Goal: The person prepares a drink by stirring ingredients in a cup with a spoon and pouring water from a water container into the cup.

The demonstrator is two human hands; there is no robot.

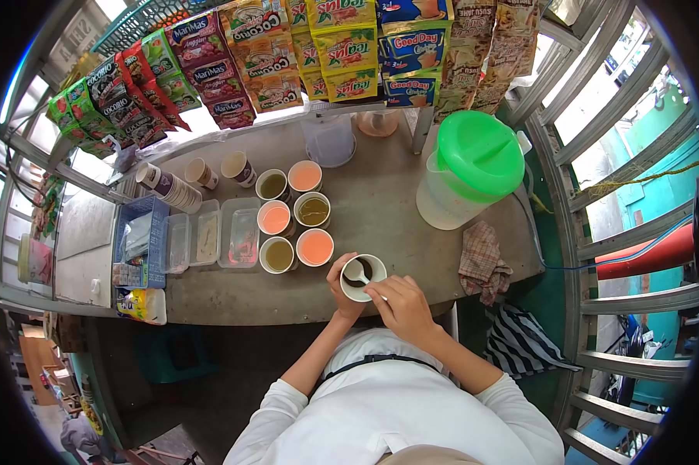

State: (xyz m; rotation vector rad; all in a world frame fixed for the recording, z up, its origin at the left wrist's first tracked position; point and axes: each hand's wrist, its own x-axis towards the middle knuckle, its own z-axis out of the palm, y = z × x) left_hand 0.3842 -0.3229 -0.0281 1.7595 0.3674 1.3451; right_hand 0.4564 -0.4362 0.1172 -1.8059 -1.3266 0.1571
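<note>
A white paper cup [374, 288] with dark liquid inside is held at the counter's front edge. My left hand [341, 285] is wrapped around the cup's left side. In my right hand [405, 304] is the handle of a white spoon [355, 270], its bowl dipping into the cup. To the left stand several filled cups in two columns, some with pink-orange drink [315, 246] and some with brownish-green drink [276, 254].
A clear pitcher with a green lid [479, 155] and a checked cloth [484, 262] are on the right. Leftward are plastic containers [239, 231], a blue basket [157, 240] and stacked cups [170, 191]. Drink sachets [338, 46] hang above the counter [380, 194].
</note>
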